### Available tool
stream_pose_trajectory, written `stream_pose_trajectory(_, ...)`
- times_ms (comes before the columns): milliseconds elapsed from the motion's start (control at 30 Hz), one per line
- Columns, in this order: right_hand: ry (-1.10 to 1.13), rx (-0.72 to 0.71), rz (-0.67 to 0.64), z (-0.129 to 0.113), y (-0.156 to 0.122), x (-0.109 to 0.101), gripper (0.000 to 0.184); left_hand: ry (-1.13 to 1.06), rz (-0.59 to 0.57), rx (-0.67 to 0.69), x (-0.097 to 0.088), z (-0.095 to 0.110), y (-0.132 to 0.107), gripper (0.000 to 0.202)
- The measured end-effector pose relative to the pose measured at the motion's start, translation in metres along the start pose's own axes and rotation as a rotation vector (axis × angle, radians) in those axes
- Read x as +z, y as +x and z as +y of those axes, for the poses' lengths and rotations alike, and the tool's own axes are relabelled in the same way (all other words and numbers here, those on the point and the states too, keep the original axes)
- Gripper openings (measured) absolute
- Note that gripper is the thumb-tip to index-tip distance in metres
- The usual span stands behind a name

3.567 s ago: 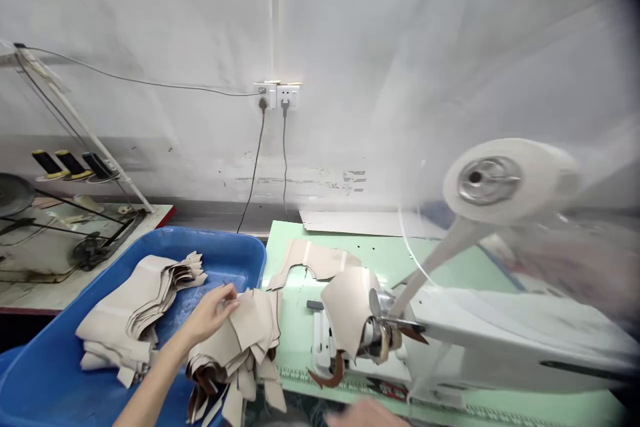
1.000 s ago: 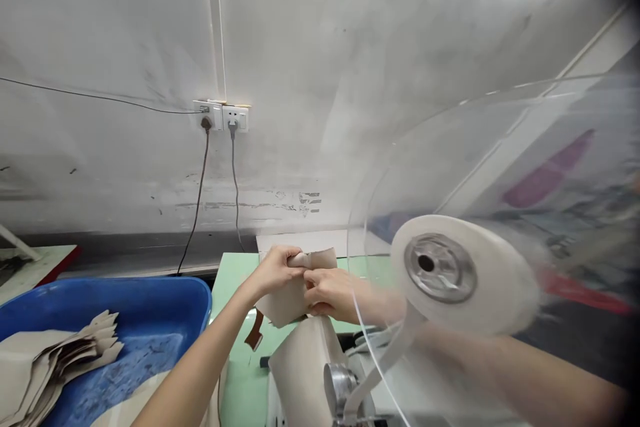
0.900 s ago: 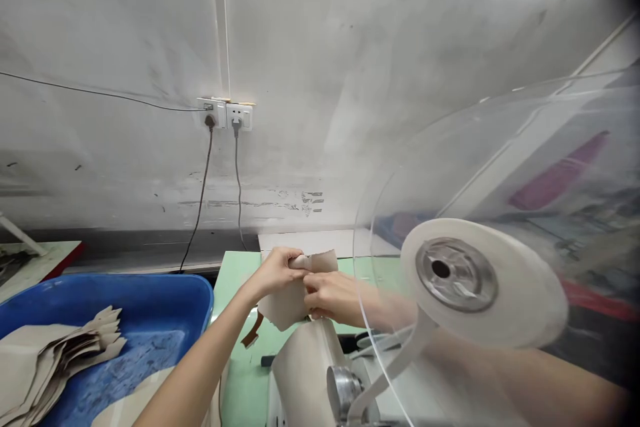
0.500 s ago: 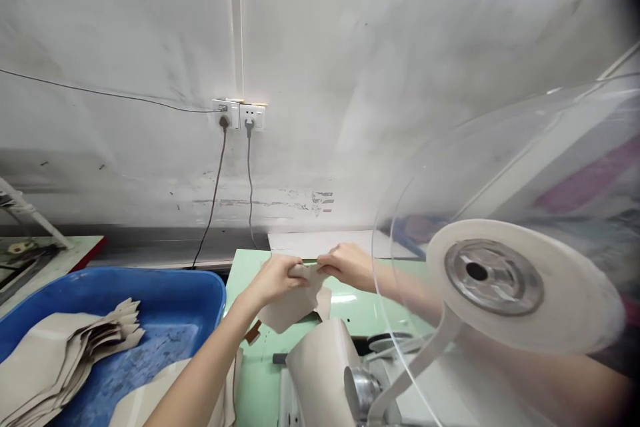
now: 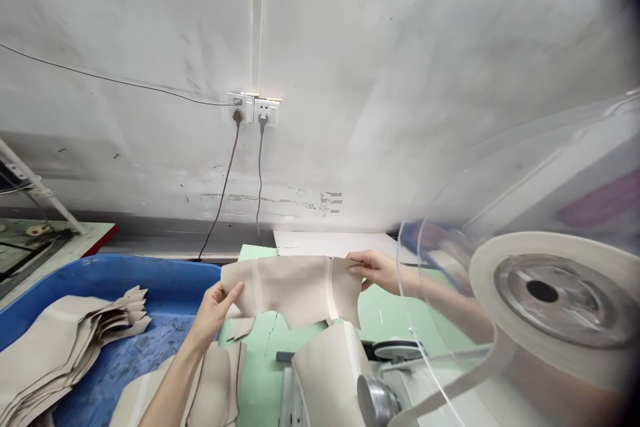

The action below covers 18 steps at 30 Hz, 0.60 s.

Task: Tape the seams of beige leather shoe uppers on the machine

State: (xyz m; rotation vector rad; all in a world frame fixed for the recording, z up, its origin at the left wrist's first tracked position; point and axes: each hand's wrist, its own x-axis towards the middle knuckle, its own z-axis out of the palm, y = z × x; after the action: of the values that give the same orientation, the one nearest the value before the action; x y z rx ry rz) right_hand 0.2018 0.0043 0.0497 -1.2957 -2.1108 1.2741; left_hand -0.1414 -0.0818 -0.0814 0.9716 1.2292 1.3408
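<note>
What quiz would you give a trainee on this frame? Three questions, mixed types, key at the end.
1. True or false: the left hand and the right hand hold opposite ends of one beige piece.

2. Multiple choice: how many light strips show across that held piece?
A) none
B) two
C) five

3. Fill in the colour: the fanned stack at the left of the picture lies in a ____ tub.

Key: 1. True. 2. B, two. 3. Blue.
</note>
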Motion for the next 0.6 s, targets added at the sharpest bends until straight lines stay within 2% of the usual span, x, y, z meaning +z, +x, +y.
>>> stream_pose_trajectory(67, 0.157, 0.109, -0.128, 0.010, 0.003, 0.000, 0.035, 0.098, 0.026, 0.009, -0.005, 0.017, -0.002, 0.052)
stream_pose_trajectory(133, 0.213, 0.236, -0.231, 0.021, 0.013, -0.004, 0.037, 0.222, 0.008, 0.003, -0.005, 0.028, 0.004, 0.053)
stream_pose_trajectory(200, 0.164, 0.329, -0.292, 0.035, 0.026, -0.005, 0.042, 0.350, -0.021, 0.025, -0.001, 0.025, 0.020, 0.052)
stream_pose_trajectory(300, 0.070, 0.430, -0.322, 0.060, 0.049, -0.001, 0.039, 0.603, -0.079, 0.056, 0.011, -0.008, 0.059, 0.043)
stream_pose_trajectory(400, -0.123, 0.549, -0.312, 0.088, 0.069, 0.006, 0.040, 0.816, -0.078, -0.031, 0.012, -0.046, 0.091, 0.041)
stream_pose_trajectory(500, -0.338, 0.556, -0.267, 0.101, 0.078, 0.001, 0.054, 0.898, -0.049, -0.088, -0.015, -0.060, 0.090, 0.047)
stream_pose_trajectory(600, -0.410, 0.466, -0.291, 0.092, 0.064, -0.021, 0.048, 0.929, -0.131, -0.134, -0.059, -0.056, 0.050, 0.040)
